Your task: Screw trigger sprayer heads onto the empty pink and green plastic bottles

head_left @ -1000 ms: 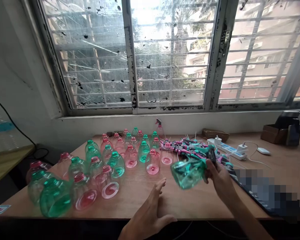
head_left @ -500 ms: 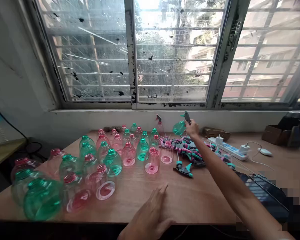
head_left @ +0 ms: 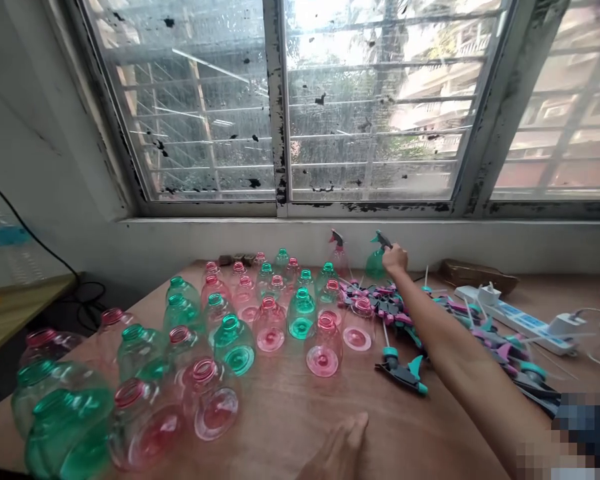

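Observation:
My right hand [head_left: 396,258] reaches to the far edge of the wooden table [head_left: 290,407] and is closed on a green spray bottle [head_left: 377,257] fitted with a teal trigger head, standing upright by the wall. A pink spray bottle [head_left: 338,250] stands just left of it. My left hand [head_left: 341,453] lies flat and open on the table near the front edge. A loose teal and black trigger head [head_left: 403,373] lies beside my right forearm.
Several open green and pink plastic bottles [head_left: 230,333] fill the left half of the table. A heap of pink and teal trigger heads [head_left: 480,330] lies on the right. A white power strip [head_left: 510,317] with cables runs behind it. A window fills the wall.
My right hand carried the assembled green bottle from the table's front to the far edge and stood it beside the pink one. The view shifted right and down.

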